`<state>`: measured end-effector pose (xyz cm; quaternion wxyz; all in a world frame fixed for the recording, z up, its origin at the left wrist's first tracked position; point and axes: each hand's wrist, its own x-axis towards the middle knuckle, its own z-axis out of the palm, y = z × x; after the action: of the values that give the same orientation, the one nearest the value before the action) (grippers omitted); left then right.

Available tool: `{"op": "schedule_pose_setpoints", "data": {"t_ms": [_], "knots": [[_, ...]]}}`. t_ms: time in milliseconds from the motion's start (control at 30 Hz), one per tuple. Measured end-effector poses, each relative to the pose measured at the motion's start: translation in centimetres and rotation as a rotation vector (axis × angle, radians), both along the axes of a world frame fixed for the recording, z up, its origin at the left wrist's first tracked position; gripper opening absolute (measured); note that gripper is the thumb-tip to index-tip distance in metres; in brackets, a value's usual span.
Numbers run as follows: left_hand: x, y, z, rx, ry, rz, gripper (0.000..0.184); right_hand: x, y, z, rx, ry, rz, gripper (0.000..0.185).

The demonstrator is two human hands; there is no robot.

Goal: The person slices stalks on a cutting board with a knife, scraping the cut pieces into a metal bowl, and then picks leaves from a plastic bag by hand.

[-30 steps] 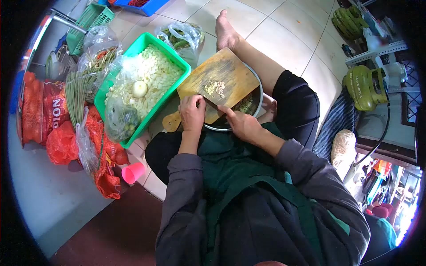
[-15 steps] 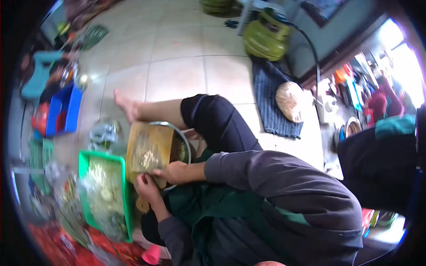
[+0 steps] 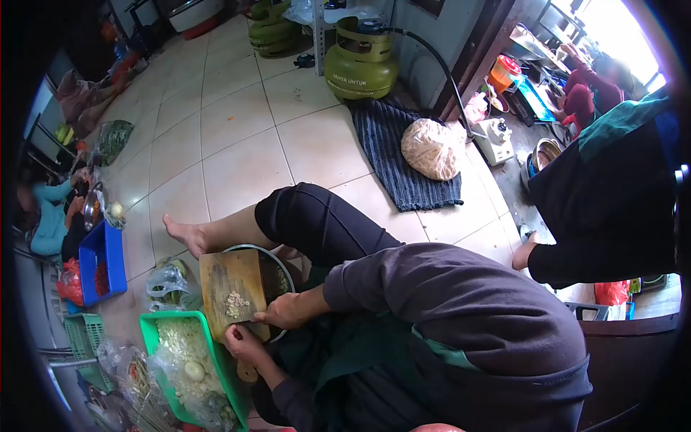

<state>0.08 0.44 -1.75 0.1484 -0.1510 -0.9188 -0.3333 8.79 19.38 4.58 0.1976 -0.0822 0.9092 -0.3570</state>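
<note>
A wooden cutting board (image 3: 230, 276) rests across a round metal bowl (image 3: 288, 279) beside my bent leg. Small pale chopped pieces (image 3: 235, 304) lie heaped on the board. My right hand (image 3: 283, 310) is closed around a knife, its thin blade low over the board's near part and mostly hard to see. Close beside the blade, my left hand (image 3: 246, 343) has its fingertips pinched together at the board's near edge; whatever they hold is too small to make out. The board's rounded handle (image 3: 247, 372) shows below my left wrist.
A green tray (image 3: 151, 333) with pale cut vegetables and plastic bags stands left of the board. Beyond are a bag of greens (image 3: 171, 284) and a blue crate (image 3: 119, 259). A gas cylinder (image 3: 360, 68) and bagged food (image 3: 433, 150) stand ahead. Co-workers are at left and right.
The view has shifted, so the board and hands appear lower and more of the room shows. Both hands stay together at the board's near edge, with the chopped heap still beside them.
</note>
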Motion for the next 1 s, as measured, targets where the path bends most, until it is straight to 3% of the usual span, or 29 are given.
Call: {"op": "schedule_pose_setpoints", "data": {"t_ms": [800, 867, 1000], "knots": [[0.8, 0.9, 1.7, 0.003, -0.161, 0.076, 0.023, -2.4, -1.8, -0.3, 0.079, 0.107, 0.045, 0.051], [0.6, 0.7, 1.6, -0.013, -0.14, 0.057, 0.022, -3.1, -2.4, -1.9, 0.089, 0.1, 0.043, 0.052], [0.2, 0.2, 0.5, 0.039, 0.018, 0.0, 0.016, -0.3, -0.3, 0.1, 0.08, 0.054, 0.051, 0.05]]}}
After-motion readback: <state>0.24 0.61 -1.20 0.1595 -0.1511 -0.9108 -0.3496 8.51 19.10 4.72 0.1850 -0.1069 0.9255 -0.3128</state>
